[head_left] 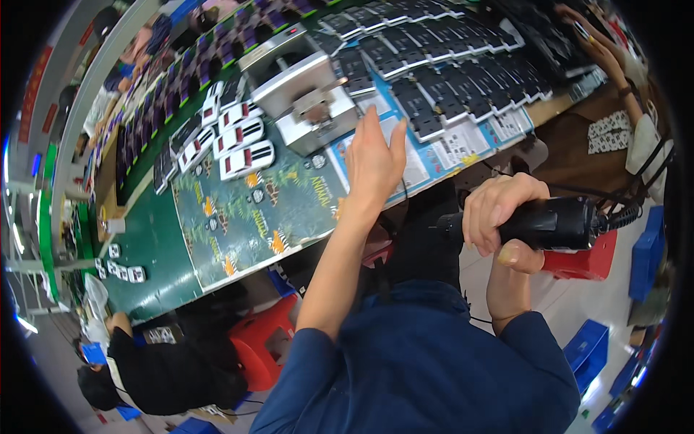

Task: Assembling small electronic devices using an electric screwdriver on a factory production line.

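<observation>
your right hand (pixel 499 217) clenches the black power tool (pixel 557 223) right of centre, freeing your released left hand (pixel 372 163) to reach the metal fixture (pixel 307 98) on the surface (pixel 159 246).

Your right hand (pixel 502 217) wrapped over the black power tool (pixel 553 223), its tip hidden behind your fingers, your left hand (pixel 374 163) covering part of the printed sheet (pixel 434 155), distant dark trays (pixel 434 65) too small to read, a co-worker's arm (pixel 603 50) cut off at the rim
</observation>
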`<state>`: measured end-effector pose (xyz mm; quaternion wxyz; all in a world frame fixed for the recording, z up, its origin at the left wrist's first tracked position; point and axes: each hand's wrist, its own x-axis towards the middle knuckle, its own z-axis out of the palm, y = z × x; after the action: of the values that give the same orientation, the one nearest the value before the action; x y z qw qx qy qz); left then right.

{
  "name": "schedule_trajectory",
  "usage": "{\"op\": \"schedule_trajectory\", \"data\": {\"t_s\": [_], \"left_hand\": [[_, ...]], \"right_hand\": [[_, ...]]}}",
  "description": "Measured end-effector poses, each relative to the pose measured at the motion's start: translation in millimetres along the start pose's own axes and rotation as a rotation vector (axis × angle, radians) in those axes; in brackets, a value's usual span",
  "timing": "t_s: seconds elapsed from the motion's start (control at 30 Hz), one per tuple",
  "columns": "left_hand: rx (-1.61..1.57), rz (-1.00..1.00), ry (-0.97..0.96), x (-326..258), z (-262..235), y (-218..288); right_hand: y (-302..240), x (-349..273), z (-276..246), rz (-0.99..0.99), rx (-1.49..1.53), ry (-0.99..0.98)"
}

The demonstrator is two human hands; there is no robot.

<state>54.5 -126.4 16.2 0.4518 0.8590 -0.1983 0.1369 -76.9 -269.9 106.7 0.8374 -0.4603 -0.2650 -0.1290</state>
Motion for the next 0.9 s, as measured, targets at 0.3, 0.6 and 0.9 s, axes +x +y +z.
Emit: {"op": "schedule_trajectory", "data": {"t_s": [0.3,0.6,0.9], "left_hand": [[-0.133,-0.362,-0.096,38.0,57.0,14.4],[-0.899,-0.34,0.021,-18.1,6.9,13.8],[-1.153,-0.633,0.113,-80.2,-82.9,-40.7]], "right_hand": [[-16.5,-13.5,-32.1,0.008,-0.167,0.073],[-0.3,9.2,-17.2,-0.097,-0.079,0.136],[67.2,111.8,28.3,-0.289,-0.189,0.121]]}}
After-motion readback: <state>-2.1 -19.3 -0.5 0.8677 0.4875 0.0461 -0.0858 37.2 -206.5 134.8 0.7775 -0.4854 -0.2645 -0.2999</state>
